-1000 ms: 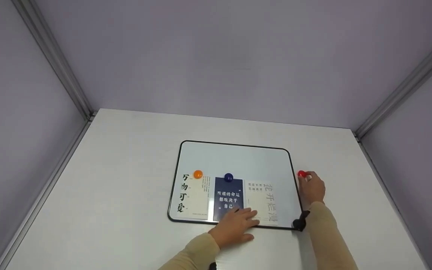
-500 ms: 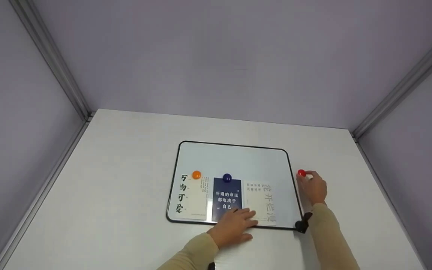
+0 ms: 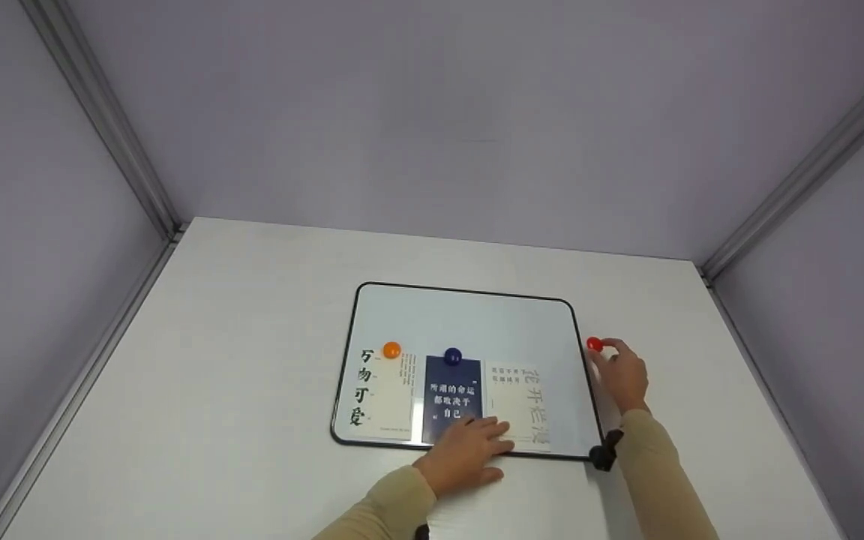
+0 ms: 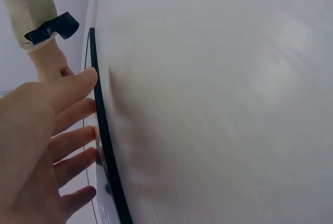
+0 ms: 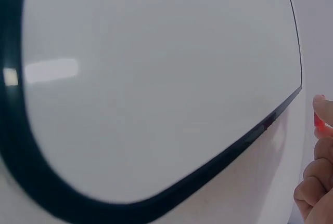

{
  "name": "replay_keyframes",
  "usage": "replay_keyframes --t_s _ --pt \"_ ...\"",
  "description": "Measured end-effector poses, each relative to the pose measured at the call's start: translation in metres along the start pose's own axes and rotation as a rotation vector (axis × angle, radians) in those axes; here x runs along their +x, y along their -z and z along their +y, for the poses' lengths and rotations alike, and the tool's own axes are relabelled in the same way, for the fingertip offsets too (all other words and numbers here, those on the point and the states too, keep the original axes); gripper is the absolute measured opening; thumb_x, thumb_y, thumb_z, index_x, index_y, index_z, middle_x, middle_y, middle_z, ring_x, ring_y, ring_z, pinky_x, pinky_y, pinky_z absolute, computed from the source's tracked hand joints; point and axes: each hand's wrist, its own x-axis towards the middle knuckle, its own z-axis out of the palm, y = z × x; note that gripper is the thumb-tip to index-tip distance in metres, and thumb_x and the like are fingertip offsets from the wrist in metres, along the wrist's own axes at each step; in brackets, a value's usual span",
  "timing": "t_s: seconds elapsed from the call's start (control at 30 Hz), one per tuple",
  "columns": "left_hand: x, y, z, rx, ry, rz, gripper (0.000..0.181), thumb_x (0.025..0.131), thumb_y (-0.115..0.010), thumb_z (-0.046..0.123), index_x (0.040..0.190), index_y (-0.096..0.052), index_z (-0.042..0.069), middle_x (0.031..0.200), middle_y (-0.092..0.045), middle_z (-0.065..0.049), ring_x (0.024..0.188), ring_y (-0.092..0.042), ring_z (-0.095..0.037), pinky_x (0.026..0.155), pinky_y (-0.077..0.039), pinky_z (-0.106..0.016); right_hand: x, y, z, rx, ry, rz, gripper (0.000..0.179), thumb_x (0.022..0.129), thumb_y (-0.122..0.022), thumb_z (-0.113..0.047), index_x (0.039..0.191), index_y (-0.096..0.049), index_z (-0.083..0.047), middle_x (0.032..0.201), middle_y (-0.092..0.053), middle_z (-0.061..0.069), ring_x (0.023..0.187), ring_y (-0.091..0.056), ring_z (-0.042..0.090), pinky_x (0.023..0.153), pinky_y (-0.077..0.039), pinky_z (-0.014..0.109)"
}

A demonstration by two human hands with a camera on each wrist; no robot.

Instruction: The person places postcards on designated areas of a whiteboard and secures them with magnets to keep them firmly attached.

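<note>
My right hand [image 3: 625, 375] pinches a round red magnet [image 3: 595, 343] between thumb and fingertips, just outside the right edge of the black-framed whiteboard [image 3: 469, 319]. In the right wrist view the red magnet [image 5: 318, 119] shows at the far right, partly covered by the fingers. My left hand [image 3: 466, 454] lies with fingers spread over the board's near edge. Its fingertips overlap the lower parts of a dark blue card [image 3: 453, 386] and a pale card with grey writing [image 3: 514, 405]. A blue round magnet [image 3: 453, 357] sits at the top of the blue card.
At the board's left lies a cream card [image 3: 391, 405] with black characters, an orange round magnet [image 3: 392, 350] at its top. A white table [image 3: 252, 337] lies under the board, with grey walls at the back and both sides. A black wrist camera [image 3: 606, 451] overlaps the board's near right corner.
The right hand with the red magnet has shifted slightly left, closer to the board's right edge. The left hand stays in place on the board.
</note>
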Motion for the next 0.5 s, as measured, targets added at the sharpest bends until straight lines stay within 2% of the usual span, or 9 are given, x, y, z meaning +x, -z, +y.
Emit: replay_keyframes --t_s 0.2,0.5 --pt "0.001 -0.002 0.0 -0.014 0.002 0.001 0.047 0.092 -0.058 0.045 0.136 -0.053 0.031 0.152 -0.044 0.008 0.142 -0.041 -0.013 0.118 -0.036 -0.039 0.0 0.0 -0.004 -0.01 0.018 -0.019 0.042 0.093 -0.062 -0.028 0.126 -0.057 -0.002 0.058 -0.04 -0.003 0.053 -0.035 0.011 0.047 -0.028 0.024" --pt "0.002 -0.002 -0.002 -0.011 -0.014 0.011 0.046 0.091 -0.058 0.045 0.135 -0.054 0.029 0.151 -0.046 0.006 0.141 -0.043 -0.014 0.117 -0.037 -0.038 -0.003 -0.007 -0.015 0.002 0.086 0.017 0.04 0.091 -0.066 -0.027 0.122 -0.06 -0.002 0.054 -0.035 -0.005 0.048 -0.032 0.009 0.044 -0.025 0.022"
